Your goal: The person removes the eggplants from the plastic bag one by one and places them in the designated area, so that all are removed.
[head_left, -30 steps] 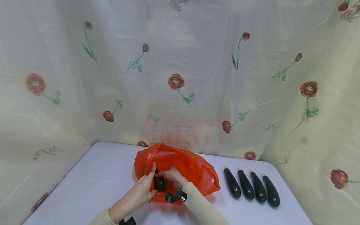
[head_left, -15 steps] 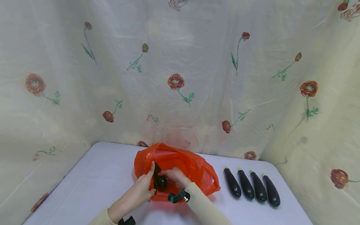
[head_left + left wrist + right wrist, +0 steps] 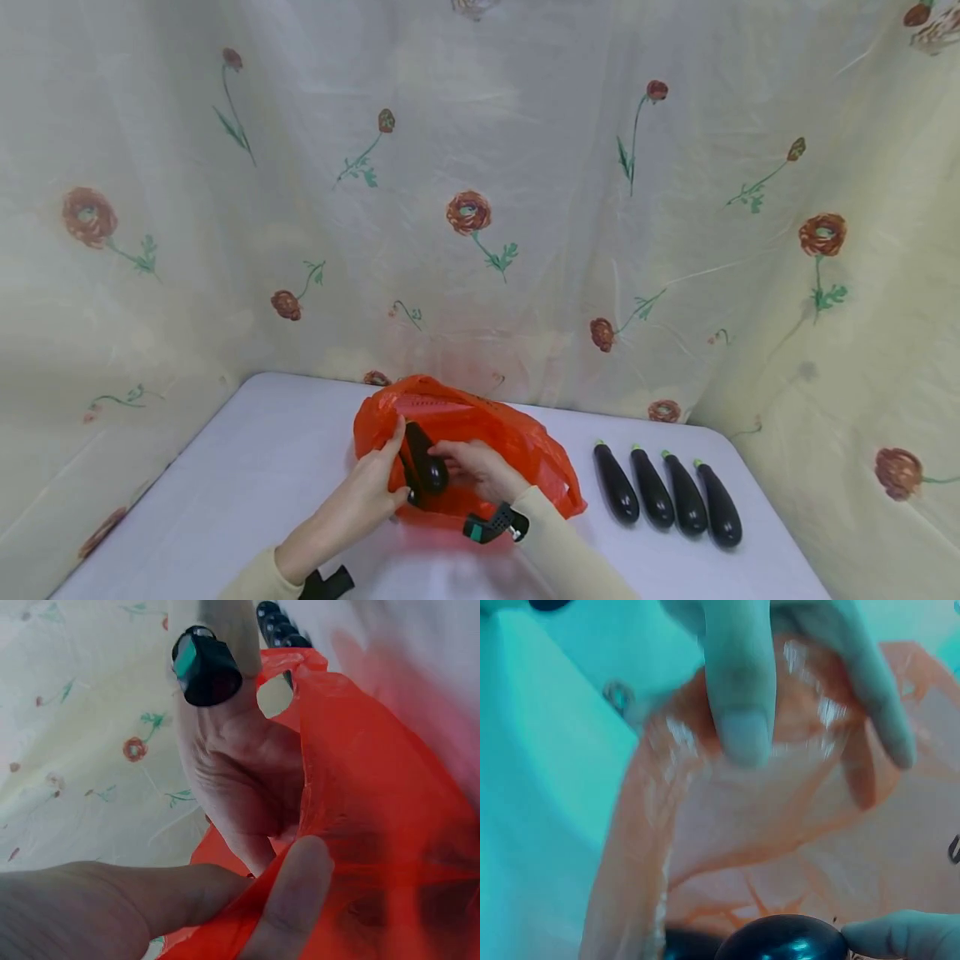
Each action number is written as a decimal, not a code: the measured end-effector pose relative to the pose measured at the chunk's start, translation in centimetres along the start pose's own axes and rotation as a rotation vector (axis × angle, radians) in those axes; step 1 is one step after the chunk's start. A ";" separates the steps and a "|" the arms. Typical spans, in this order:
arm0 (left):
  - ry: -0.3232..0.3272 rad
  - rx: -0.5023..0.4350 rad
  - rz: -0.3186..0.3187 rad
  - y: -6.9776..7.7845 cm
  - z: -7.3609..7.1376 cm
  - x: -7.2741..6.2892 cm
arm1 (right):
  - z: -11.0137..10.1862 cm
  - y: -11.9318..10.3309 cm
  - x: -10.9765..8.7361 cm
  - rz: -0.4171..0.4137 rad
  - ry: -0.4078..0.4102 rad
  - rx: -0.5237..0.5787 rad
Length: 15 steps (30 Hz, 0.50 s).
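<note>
A red plastic bag lies on the table with its mouth spread toward me. My left hand grips the bag's left rim, with the red film between thumb and finger in the left wrist view. Inside the bag rests a glossy dark eggplant; another dark rounded shape shows beside it in the right wrist view. My right hand is in the bag's mouth, a fingertip touching the eggplant's side. Its other fingers hang loosely and partly hidden.
Several eggplants lie side by side to the right of the bag, green stem ends pointing away. The white table ends at a flower-printed curtain behind and on both sides.
The right hand has drawn back a little to the right. More of the eggplant in the bag now shows, its narrow end included. The left hand keeps its hold on the rim.
</note>
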<state>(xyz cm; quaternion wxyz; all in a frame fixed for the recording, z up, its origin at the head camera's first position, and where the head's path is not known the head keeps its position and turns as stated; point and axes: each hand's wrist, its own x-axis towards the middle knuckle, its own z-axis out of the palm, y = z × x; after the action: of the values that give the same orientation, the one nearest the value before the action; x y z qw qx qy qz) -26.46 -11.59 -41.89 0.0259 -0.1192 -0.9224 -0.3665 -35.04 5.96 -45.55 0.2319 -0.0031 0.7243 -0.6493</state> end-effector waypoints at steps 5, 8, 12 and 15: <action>0.014 -0.026 -0.016 0.2 -0.4 -0.1 | -0.3 -0.5 -1.3 0.013 -0.032 0.085; 0.019 -0.034 -0.023 0.3 -0.5 -0.2 | -0.4 -0.8 -2.2 0.026 -0.038 0.114; 0.014 -0.040 -0.034 0.4 -0.5 -0.2 | -0.6 -0.8 -3.3 0.030 -0.046 0.164; 0.014 -0.032 -0.034 0.5 -0.6 -0.2 | -1.1 -0.7 -4.3 0.036 -0.055 0.209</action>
<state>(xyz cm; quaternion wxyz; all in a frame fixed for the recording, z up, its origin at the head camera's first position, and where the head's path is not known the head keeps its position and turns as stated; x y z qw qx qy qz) -26.12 -11.65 -41.17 0.0242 -0.1014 -0.9180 -0.3825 -31.75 8.16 -43.36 0.2622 0.0163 0.6458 -0.7169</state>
